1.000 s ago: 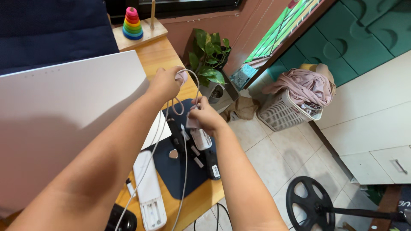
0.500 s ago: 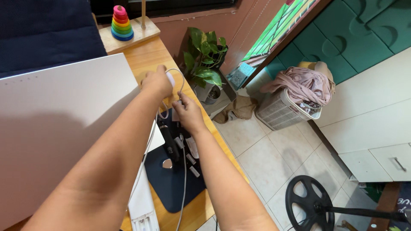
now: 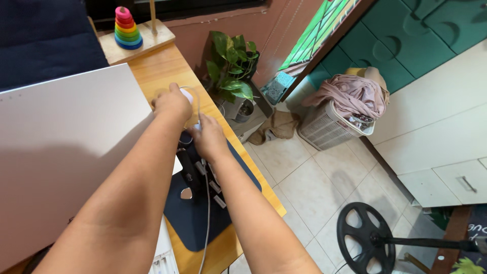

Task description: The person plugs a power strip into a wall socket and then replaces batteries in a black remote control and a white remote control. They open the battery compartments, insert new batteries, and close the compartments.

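The left hand (image 3: 171,103) is closed around a small pale plug piece and a loop of white cable (image 3: 195,104) above the wooden table (image 3: 157,71). The right hand (image 3: 207,138) sits just at its 5 o'clock, fingers curled shut on the same cable, which arcs between the two hands and then drops straight down toward 6 o'clock over a dark blue mat (image 3: 195,218). On the mat, below the right hand, lie a black gadget (image 3: 190,170) and a few small grey pieces with pale labels; their details are too small to tell. A large white board (image 3: 61,147) lies at 9 o'clock of the hands. A rainbow ring stacker toy (image 3: 124,28) stands on a wooden base at 11 o'clock.
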